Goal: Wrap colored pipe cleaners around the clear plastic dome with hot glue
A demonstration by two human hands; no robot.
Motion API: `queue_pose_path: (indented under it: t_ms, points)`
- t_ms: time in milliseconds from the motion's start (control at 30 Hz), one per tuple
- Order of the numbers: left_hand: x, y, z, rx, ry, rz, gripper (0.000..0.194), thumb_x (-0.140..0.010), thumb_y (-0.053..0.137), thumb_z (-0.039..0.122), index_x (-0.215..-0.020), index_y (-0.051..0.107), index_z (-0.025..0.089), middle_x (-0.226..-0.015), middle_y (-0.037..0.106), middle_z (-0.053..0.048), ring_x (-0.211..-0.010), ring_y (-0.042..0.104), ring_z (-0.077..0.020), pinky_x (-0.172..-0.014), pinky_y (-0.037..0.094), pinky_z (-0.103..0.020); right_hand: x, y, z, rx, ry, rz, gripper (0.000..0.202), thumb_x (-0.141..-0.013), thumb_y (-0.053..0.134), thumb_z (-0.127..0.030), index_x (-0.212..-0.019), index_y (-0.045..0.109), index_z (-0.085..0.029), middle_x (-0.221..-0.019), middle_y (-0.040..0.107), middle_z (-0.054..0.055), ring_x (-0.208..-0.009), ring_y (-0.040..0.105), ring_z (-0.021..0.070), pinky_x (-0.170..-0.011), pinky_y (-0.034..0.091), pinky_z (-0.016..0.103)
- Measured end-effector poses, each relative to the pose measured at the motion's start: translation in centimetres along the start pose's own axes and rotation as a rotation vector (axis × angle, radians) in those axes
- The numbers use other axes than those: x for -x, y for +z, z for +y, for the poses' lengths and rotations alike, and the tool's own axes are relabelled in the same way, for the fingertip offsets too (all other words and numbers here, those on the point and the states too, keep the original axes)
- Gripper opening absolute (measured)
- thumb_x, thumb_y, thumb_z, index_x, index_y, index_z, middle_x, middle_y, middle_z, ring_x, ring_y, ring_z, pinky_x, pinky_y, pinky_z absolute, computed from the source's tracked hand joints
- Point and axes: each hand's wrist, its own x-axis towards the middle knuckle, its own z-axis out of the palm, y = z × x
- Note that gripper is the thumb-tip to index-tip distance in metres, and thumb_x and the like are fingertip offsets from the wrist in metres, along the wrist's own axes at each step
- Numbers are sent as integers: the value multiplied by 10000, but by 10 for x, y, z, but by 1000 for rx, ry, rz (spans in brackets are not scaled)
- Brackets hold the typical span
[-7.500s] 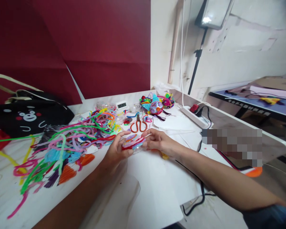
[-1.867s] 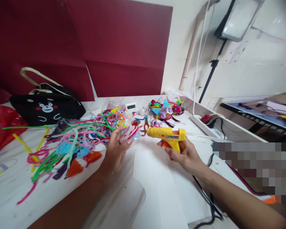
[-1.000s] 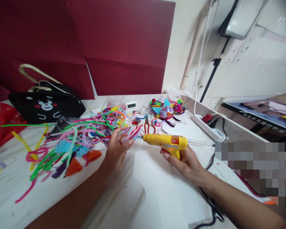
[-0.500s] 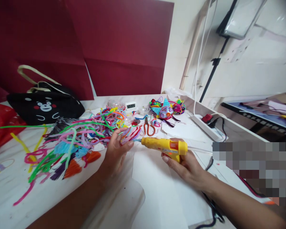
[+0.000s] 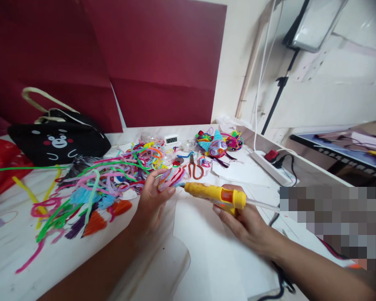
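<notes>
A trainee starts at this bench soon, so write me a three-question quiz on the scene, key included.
1. What does the right hand hold?
A) a digital clock
B) a yellow glue gun
C) a power strip
2. True or false: the left hand holds a multicolored piece near the glue gun's nozzle.
3. Fill in: the bag with the printed face is mainly ____ in color.
Key: 1 B; 2 true; 3 black

Head camera, single view: it looked forward and steeply down from the wearer's head, close over the table (image 5: 147,263), with left hand (image 5: 152,200) and right hand (image 5: 252,225) near mid-frame, wall (image 5: 230,83) beyond.
</notes>
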Motion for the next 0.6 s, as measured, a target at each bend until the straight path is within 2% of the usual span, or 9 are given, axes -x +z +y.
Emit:
queue_pose_path:
  t_ms: [233, 467, 600]
  points:
    - [-1, -2, -1, -12, -1, 0, 532, -597, 833, 213, -1068, 586, 236, -1020, 690, -4, -850, 653, -128, -740, 507, -216, 1, 0, 0, 45, 6, 12, 215, -895, 546, -195, -1074, 482, -295, -1128, 535, 59, -928, 608, 218, -586, 473, 294]
    - [0, -4, -2, -16, -3, -5, 535, -619, 821, 211, -1093, 573, 230, -1061, 684, -13, -928, 654, -149, -848, 502, -266, -3, -2, -6, 84, -17, 36, 60, -893, 552, -186, -928, 548, -236, -761, 536, 25, -845, 596, 214, -647, 473, 301]
    - [-1, -3, -1, 0, -12, 14, 555, -579, 842, 217, -1068, 578, 228, -1043, 689, -14, -898, 658, -150, -849, 506, -277, -5, -2, -6, -5, -17, 75, 63, -877, 574, -170, -889, 574, -231, -662, 497, 2, -827, 586, 211, -660, 462, 300]
